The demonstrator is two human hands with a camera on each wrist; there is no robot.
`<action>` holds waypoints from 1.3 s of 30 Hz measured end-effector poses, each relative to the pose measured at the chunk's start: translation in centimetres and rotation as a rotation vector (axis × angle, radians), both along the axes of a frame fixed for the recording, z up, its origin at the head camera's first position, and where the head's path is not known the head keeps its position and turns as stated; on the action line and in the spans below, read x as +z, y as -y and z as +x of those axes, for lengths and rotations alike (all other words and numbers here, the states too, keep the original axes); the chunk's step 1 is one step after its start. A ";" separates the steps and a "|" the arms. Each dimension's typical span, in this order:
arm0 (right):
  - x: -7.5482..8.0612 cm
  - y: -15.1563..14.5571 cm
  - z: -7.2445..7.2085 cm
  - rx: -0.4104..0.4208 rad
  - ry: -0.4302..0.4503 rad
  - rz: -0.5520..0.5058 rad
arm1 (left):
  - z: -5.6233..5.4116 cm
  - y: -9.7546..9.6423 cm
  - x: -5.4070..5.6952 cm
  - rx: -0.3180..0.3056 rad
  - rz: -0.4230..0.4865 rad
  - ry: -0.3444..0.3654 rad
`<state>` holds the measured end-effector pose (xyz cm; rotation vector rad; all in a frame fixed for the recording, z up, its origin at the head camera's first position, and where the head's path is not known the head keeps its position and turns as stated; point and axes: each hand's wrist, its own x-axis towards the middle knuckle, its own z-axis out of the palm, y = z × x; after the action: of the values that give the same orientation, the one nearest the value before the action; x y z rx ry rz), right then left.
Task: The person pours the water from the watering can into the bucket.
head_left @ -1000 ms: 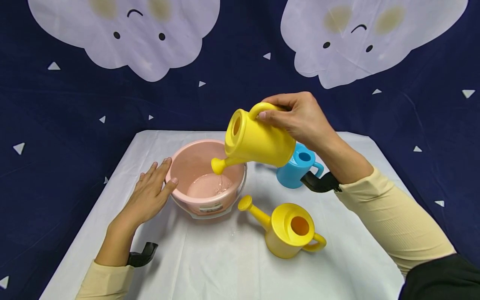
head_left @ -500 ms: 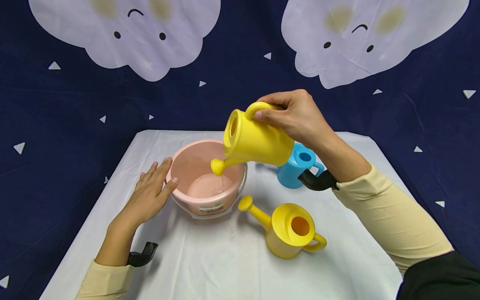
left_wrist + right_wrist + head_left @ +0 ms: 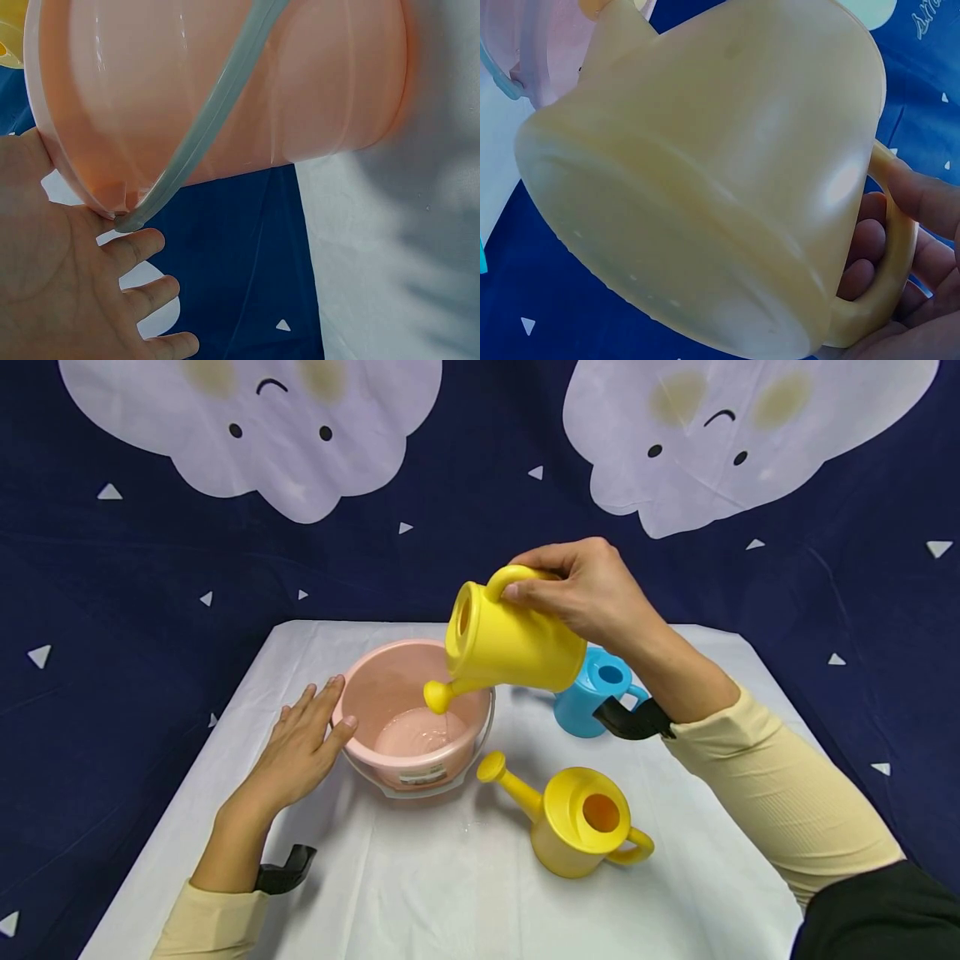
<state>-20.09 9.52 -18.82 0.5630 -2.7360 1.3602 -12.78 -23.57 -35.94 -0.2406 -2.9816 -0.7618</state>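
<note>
Clearly, right fingers [image 3: 867,241] curl round a yellow watering-can handle [image 3: 901,251].

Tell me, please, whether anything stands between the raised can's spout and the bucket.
Nothing visible does: the right hand holds the raised can tipped, its spout over the open bucket. The other yellow can and the blue can stand outside that path.

Right hand [image 3: 591,589] edged left; stream [image 3: 447,725] seems thinner.

Seemingly a studio-like setup, with a navy cloud-print backdrop [image 3: 495,485] behind a white-covered table [image 3: 420,893].
</note>
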 end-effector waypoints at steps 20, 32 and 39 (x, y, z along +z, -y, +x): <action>0.2 0.5 0.0 0.019 -0.043 0.020 | 0.1 0.0 0.2 -0.001 -0.013 0.003; 0.4 1.3 0.0 0.014 -0.089 0.098 | 0.0 0.0 0.1 0.001 -0.025 0.001; 0.5 1.5 0.1 0.019 -0.125 0.134 | 0.0 0.1 0.1 0.002 -0.032 -0.002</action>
<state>-19.98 7.98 -18.28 0.6587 -2.7408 1.1110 -12.78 -23.67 -35.87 -0.2394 -2.9936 -0.7141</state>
